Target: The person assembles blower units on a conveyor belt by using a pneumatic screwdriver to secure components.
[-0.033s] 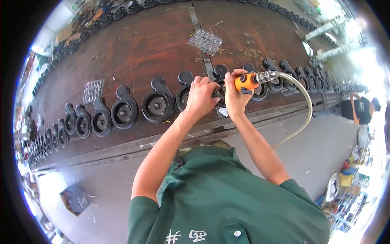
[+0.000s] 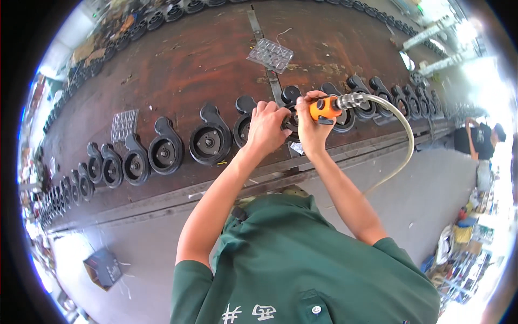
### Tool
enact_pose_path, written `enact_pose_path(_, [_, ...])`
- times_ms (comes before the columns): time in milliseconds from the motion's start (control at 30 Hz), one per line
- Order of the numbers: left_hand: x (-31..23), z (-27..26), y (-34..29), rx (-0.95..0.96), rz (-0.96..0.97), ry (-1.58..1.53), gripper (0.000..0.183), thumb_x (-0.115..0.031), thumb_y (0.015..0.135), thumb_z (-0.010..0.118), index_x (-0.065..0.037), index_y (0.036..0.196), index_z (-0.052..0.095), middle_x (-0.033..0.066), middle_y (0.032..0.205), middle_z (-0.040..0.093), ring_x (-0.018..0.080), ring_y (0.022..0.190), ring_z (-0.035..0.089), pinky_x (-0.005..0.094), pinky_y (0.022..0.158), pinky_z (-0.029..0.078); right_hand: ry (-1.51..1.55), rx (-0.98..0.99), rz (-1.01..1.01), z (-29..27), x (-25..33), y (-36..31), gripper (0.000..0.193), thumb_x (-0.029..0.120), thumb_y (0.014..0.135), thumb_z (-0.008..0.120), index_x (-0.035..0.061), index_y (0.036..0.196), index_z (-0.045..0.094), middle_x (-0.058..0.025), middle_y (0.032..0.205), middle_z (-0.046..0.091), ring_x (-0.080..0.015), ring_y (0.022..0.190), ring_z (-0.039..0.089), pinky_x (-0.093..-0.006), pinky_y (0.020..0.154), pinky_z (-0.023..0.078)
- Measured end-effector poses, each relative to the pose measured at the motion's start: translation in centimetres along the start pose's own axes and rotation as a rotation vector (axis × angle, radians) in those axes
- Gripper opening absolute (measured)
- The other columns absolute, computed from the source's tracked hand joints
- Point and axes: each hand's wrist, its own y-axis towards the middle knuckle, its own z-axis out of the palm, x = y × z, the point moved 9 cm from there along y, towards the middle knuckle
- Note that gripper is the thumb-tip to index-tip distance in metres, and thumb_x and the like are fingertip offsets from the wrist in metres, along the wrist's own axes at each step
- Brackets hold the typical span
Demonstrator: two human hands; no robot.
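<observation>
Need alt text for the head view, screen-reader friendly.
A person's right-hand grip holds an orange pneumatic tool, trailing a pale hose, at a black caster-like wheel; the tool's tip is hidden. The left-hand grip is at the same wheel. Similar wheels line a long reddish-brown workbench.

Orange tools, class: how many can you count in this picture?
1: the orange tool, held in the right hand at the row of black wheels. Others may be hidden.
</observation>
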Motion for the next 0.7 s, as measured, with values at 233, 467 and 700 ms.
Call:
enact_pose_path(233, [0.5, 2.1, -0.3, 0.121, -0.036, 0.233, 0.093, -0.042, 0.063, 0.091, -0.004, 0.139, 0.054, 0.0157, 0.126, 0.066, 0.0413, 0.138, 0.044, 0.0586, 0.117, 0.027, 0.086, 0.228, 0.004, 2.0, -0.1, 0.6, 0.017, -0.008, 0.086, 0.063, -0.0029, 0.102, 0.065, -0.0052, 0.09, 0.068, -0.0093, 0.082, 0.064, -0.0256, 0.074, 0.052])
enact_pose_path(467, [1.3, 2.1, 0.0, 0.056, 0.053, 0.161, 0.087, -0.043, 0.057, 0.092, -0.002, 0.129, 0.063, 0.0133, 0.113, 0.072, 0.0368, 0.126, 0.053, 0.0555, 0.115, 0.027, 0.017, 0.238, -0.118, 2.4, 0.5, 1.7, 0.015, -0.01, 0.083, 0.062, -0.0012, 0.095, 0.062, -0.0058, 0.085, 0.068, -0.0112, 0.075, 0.065, -0.025, 0.064, 0.053])
enact_pose_path(700, [0.9, 1.4, -0.2, -0.02, 0.081, 0.145, 0.074, -0.048, 0.057, 0.09, -0.003, 0.111, 0.069, 0.0099, 0.101, 0.072, 0.0322, 0.122, 0.056, 0.0529, 0.114, 0.03, 0.048, 0.272, -0.048, 2.7, -0.9, 1.6, 0.019, -0.01, 0.083, 0.062, -0.001, 0.099, 0.063, -0.0053, 0.089, 0.067, -0.0097, 0.076, 0.064, -0.0242, 0.065, 0.053])
